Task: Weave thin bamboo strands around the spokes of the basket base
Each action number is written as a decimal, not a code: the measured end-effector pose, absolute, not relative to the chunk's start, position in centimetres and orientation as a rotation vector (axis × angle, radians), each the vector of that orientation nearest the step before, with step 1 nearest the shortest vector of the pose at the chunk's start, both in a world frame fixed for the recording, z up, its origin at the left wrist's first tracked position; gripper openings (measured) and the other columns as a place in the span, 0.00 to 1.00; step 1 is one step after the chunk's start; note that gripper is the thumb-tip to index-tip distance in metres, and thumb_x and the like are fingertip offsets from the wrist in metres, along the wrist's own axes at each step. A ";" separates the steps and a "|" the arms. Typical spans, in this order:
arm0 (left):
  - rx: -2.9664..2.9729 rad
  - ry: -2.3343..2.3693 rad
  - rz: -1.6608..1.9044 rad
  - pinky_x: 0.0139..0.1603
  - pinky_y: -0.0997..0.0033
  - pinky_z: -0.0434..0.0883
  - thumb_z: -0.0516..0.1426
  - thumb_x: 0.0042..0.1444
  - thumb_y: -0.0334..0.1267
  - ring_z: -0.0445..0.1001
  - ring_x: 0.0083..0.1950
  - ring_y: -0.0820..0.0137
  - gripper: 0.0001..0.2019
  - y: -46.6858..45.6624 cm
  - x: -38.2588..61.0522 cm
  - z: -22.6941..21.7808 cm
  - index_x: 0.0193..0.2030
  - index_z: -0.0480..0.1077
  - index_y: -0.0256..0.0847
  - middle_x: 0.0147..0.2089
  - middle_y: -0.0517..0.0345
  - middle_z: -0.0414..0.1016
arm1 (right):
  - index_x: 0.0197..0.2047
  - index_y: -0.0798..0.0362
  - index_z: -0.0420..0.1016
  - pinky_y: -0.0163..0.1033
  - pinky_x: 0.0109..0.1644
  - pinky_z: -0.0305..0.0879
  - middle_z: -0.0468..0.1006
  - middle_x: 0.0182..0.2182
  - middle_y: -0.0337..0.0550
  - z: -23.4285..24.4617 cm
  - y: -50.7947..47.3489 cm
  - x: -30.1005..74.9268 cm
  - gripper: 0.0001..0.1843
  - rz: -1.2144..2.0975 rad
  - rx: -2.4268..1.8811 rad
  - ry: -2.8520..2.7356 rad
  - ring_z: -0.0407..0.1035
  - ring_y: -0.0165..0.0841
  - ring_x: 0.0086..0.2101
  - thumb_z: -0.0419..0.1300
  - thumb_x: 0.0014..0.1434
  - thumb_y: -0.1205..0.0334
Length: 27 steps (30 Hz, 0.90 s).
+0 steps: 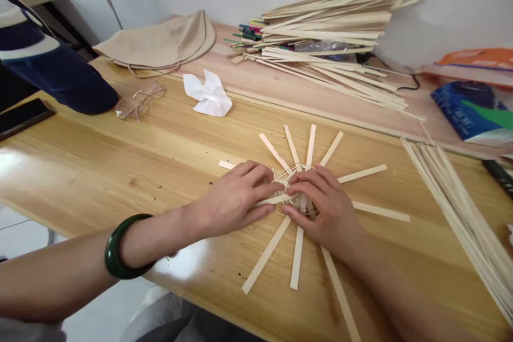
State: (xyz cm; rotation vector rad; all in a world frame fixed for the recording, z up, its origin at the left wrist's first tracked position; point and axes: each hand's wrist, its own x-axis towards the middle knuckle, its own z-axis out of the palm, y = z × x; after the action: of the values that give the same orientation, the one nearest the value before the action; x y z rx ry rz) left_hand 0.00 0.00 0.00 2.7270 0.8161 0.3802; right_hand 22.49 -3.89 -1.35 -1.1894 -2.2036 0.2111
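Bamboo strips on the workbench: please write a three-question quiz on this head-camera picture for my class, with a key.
1. True or false: the dark green bangle is on the person's left wrist.
2. Multiple choice: what do the left hand and the right hand both touch?
A. the phone
B. the woven centre of the bamboo strips
C. the beige cloth bag
3. Short answer: what white object lies on the wooden table between the glasses and the pile of bamboo strips?

Key: 1 true; 2 B; 3 a crumpled white tissue.
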 end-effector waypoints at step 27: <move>2.589 1.076 0.551 0.42 0.66 0.69 0.58 0.64 0.41 0.73 0.41 0.66 0.08 2.0 1.3 0.2 0.38 0.73 0.39 0.38 0.57 0.76 | 0.44 0.49 0.69 0.59 0.65 0.58 0.77 0.43 0.44 -1.9 -3.6 22.4 0.10 0.191 -1.197 -2.225 0.70 0.38 0.46 0.64 0.60 0.61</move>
State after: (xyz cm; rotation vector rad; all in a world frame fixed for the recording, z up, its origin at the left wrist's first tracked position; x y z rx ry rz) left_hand 1.31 1.95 0.19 2.5888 1.0761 0.5511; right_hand 22.40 -3.62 -1.92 -1.1973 -2.2249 0.1910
